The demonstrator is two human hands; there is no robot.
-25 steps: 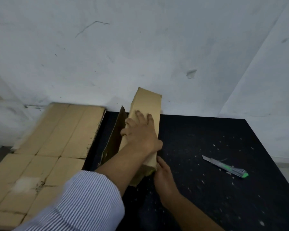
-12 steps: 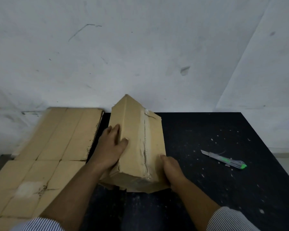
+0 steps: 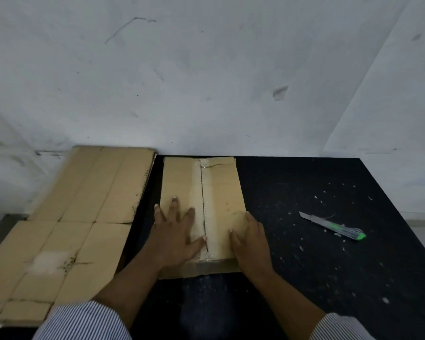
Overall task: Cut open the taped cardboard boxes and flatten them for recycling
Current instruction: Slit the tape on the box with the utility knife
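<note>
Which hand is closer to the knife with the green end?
The right hand. It rests on the right edge of the cardboard box; the knife lies on the black table further right, untouched. The left hand presses flat on the box's left half, farther away.

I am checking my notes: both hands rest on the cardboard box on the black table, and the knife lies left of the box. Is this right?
No: the head view shows the knife right of the cardboard box, not left. Left hand and right hand do rest on it.
</note>
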